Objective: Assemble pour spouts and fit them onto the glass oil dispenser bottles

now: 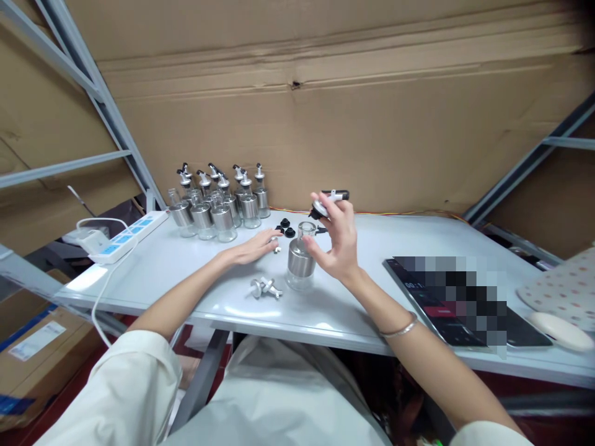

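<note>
Your right hand [341, 243] holds a spout [333, 197]; below that grip stands a glass bottle [301, 259]. Your left hand [253, 248] is beside black caps [290, 233]; I cannot tell its grip.

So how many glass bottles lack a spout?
4 in view: one clear glass bottle with a silver band by the right hand, three such bottles before the spouted ones, back left. Others may be hidden behind.
</note>
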A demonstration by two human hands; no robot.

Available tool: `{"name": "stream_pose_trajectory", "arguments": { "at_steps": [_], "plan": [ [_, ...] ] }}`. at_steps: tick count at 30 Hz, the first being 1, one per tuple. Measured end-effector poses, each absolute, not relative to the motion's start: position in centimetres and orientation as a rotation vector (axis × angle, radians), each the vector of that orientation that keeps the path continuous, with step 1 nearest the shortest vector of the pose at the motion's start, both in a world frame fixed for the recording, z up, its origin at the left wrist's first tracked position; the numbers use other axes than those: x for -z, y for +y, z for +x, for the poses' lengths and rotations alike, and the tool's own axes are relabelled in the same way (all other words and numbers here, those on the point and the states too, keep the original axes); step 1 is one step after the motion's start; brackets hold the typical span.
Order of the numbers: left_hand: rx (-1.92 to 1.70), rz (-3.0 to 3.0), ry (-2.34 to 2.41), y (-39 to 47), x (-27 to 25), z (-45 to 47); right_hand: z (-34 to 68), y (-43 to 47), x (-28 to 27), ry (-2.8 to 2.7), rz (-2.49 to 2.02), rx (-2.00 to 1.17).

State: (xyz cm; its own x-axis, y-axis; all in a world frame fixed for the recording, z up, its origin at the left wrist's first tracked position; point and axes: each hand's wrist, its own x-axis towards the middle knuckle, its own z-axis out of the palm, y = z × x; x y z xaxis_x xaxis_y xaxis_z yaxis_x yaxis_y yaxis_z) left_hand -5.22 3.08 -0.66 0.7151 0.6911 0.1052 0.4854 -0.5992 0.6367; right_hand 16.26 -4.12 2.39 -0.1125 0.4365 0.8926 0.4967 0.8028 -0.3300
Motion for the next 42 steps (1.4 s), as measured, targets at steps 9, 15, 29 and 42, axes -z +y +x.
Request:
{"name": "stream_pose_trajectory", "arguments": {
  "at_steps": [9, 15, 29, 42],
  "plan": [
    [-0.067, 2.323, 0.752, 0.9, -2.0, -5.7, 16.2, -3.6, -2.0, -1.737, -0.730, -0.031],
    [-0.119, 2.647, 0.790, -1.9, -0.5, -4.7, 15.9, -3.6, -2.1, -1.703, -0.699, 0.003],
    [-0.974, 2.037, 0.657, -1.4, -0.9, 1.1, 16.1, -3.2, -1.9, -1.725, -0.623, -0.141],
    [-0.568, 1.748, 0.496, -2.5, 1.7, 3.3, 16.7, -4.0, -3.0, -1.721, -0.603, -0.277]
  ]
}}
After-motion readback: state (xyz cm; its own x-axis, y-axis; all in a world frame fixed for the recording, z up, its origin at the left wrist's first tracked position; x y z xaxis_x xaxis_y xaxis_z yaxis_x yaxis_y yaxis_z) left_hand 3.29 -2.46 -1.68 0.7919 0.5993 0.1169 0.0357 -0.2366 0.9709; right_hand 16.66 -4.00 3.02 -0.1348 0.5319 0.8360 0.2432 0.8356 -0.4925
